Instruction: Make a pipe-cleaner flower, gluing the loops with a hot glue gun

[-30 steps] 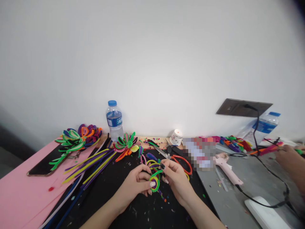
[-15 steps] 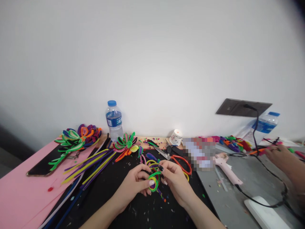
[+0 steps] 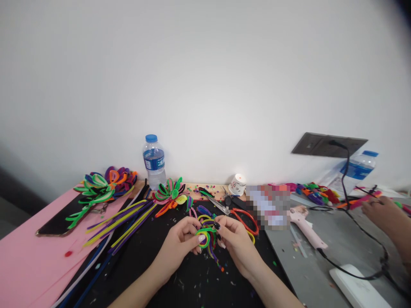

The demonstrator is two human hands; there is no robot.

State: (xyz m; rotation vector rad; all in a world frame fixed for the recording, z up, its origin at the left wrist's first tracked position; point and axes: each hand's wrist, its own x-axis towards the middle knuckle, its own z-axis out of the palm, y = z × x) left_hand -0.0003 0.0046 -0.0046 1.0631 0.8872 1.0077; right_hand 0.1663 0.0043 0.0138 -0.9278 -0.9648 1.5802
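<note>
At the near edge, the black surface of the counter (image 3: 224,295) carries small scraps of many colours. Near the lower right corner lies a white flat device (image 3: 356,284), and beside it a black cable (image 3: 351,276) is running.

A little farther, the left hand (image 3: 183,241) has its grip clamped on a round coil (image 3: 203,238) of green, yellow and purple fuzzy wire, with the thumb pressed on its face. The right hand (image 3: 236,237) is close beside; its grip is pinched together at the green strand (image 3: 210,230) which leaves the coil. The coil is thus between the 2 hands, above the black surface.

To the left are yellow and purple fuzzy stems (image 3: 123,220), and a dark phone (image 3: 59,218) on a pink sheet (image 3: 32,256). To the right lies a pink glue gun (image 3: 310,231), and at the far right is the hand of another person (image 3: 382,214). Behind the right hand lie scissors (image 3: 227,211) with red handles.

Farther, a fuzzy-wire flower (image 3: 170,194) lies just before an upright water bottle (image 3: 154,162). A paper cup (image 3: 237,186) stands upside down near the wall (image 3: 205,85), which bears a dark socket plate (image 3: 327,144).
</note>
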